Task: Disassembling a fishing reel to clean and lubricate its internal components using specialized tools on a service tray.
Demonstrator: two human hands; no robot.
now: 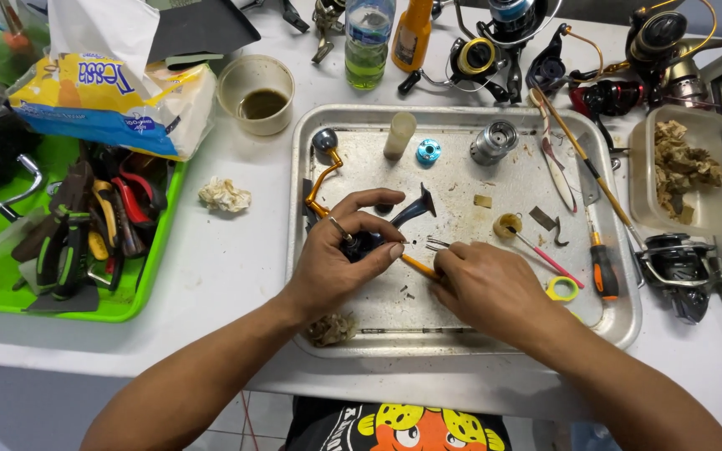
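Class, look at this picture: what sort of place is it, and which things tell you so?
Probably a fishing reel repair bench. A metal tray holds small loose parts, several fishing reels lie on the table, and a green tray holds pliers.

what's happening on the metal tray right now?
A person is working on a dark fishing reel body over a metal tray. The left hand grips the reel body, its orange handle sticking out to the side. The right hand holds a thin orange-handled tool pointed at the reel. Loose parts lie on the tray: a spool, a blue cap, a screwdriver.
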